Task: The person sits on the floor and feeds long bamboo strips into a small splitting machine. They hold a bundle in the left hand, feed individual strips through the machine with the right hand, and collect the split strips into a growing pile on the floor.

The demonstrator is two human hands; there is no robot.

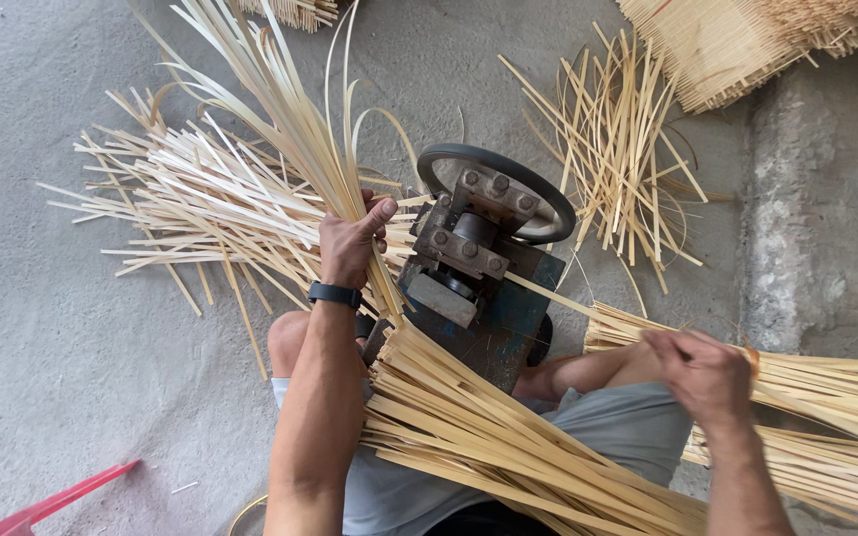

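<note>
Head view, as I log it: left hand (352, 246) closed around a fan of bamboo strips (280, 139) beside one rusty roller machine (479, 268) on the concrete floor (62, 357). Right hand (707, 375) fingers curled on the bundle (826, 397) at the floor's right edge. I judge feeding goes best one strip at a time, kept flat. Loose piles: four; wristband (335, 295): one.

Our left hand (352, 246) grips a bundle of bamboo strips (280, 129) fanning toward eleven o'clock, just beside the splitting machine (479, 268) at centre. Our right hand (707, 375), at four o'clock, pinches a single strip (548, 295) above the stack (826, 417).
</note>
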